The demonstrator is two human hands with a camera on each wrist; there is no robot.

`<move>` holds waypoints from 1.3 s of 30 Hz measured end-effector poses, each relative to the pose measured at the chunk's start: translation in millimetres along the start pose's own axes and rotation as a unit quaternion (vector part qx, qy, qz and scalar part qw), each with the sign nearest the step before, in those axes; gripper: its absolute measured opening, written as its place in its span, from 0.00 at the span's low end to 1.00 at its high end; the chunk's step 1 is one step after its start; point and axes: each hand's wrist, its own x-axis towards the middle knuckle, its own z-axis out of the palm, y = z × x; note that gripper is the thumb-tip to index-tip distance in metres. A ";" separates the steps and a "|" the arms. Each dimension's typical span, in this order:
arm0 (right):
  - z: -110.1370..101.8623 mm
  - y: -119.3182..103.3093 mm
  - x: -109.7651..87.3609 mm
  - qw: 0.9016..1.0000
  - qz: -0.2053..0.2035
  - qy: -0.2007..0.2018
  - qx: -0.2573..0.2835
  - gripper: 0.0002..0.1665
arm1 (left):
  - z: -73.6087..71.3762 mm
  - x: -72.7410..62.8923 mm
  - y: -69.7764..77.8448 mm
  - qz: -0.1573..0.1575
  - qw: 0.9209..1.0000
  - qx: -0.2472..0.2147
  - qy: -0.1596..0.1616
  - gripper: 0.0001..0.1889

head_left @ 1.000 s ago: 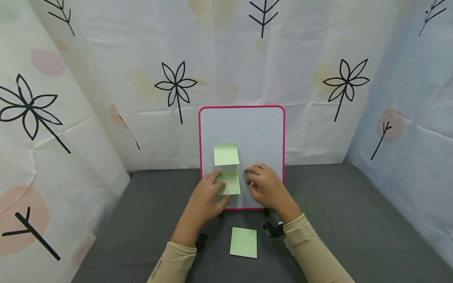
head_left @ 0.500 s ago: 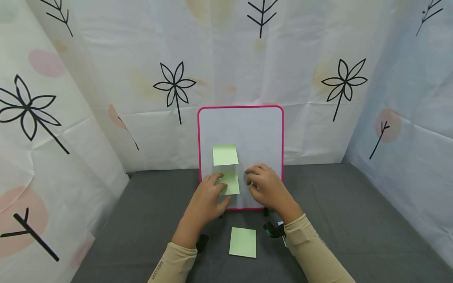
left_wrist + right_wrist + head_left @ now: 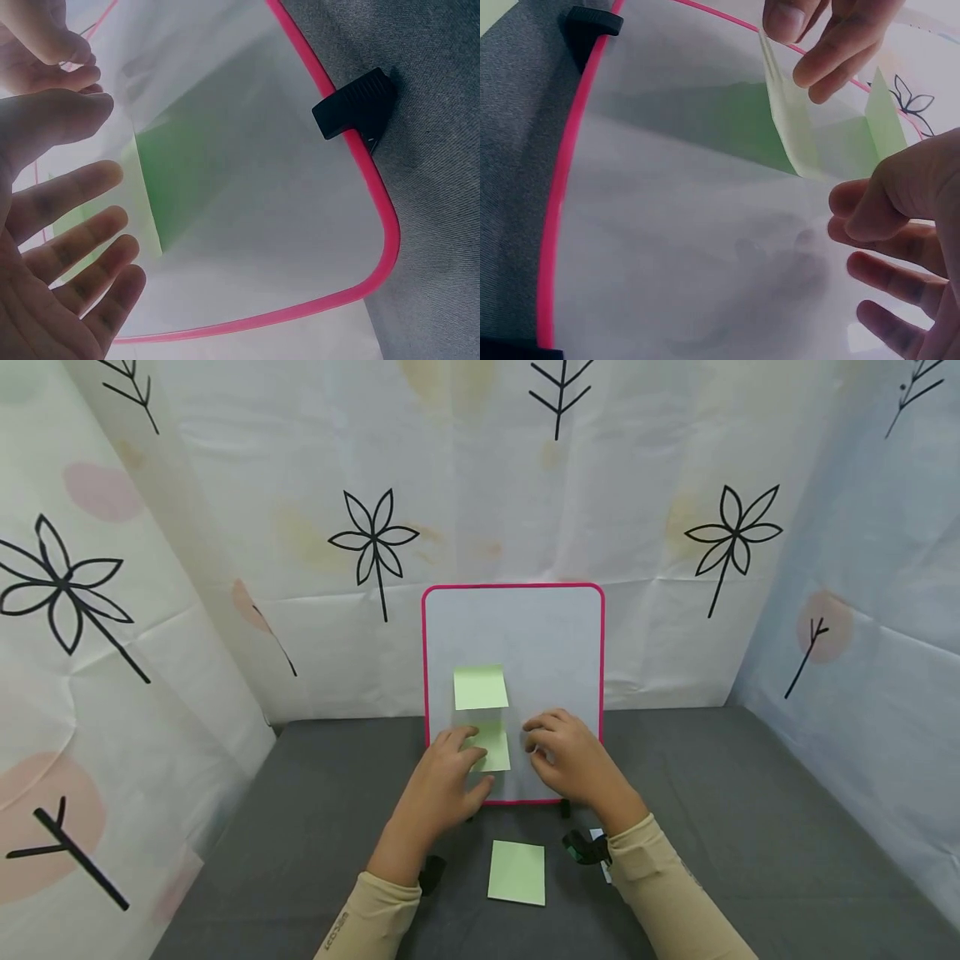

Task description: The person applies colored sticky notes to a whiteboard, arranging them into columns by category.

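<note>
A whiteboard with a pink rim stands upright on the table. Two light green sticky notes cling to its left half: an upper note and a lower note, their bottom edges lifting off the surface. My left hand is by the lower note's left side, fingers spread and partly in front of it; the left wrist view shows nothing in its palm. To the right of that note, my right hand hovers before the board with loosely bent fingers that hold nothing.
A light green pad of notes lies on the dark grey table between the forearms. Black feet clasp the board's bottom rim. A patterned cloth hangs behind and on both sides.
Both hands have shifted very slightly to the right, the left one drawing a little off the lower note's left edge. The notes and the board keep their places.
</note>
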 end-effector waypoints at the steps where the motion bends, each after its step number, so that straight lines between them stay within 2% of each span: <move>1: -0.9 0.2 -0.2 1.000 0.002 -0.003 0.003 0.09 | 0.0 0.4 0.4 0.001 1.000 -0.001 -0.001 0.15; 7: -6.0 -3.1 0.0 0.999 0.016 -0.041 0.029 0.07 | 0.0 0.7 3.2 0.005 1.000 -0.008 -0.007 0.14; 16: -20.7 -6.8 -7.3 0.995 0.016 -0.079 0.061 0.08 | 3.8 0.7 6.6 0.008 1.000 -0.020 -0.012 0.15; 23: -22.7 0.2 -30.9 0.993 0.011 -0.108 0.040 0.07 | 4.0 2.4 9.4 0.003 1.000 -0.018 -0.025 0.14; 31: -27.5 8.8 -63.7 0.990 0.034 -0.130 0.032 0.09 | 13.0 1.9 15.4 0.030 0.999 -0.016 -0.037 0.14; 39: -45.8 12.7 -91.7 0.979 0.066 -0.190 0.039 0.07 | 26.2 -0.6 29.6 0.049 0.997 -0.003 -0.062 0.13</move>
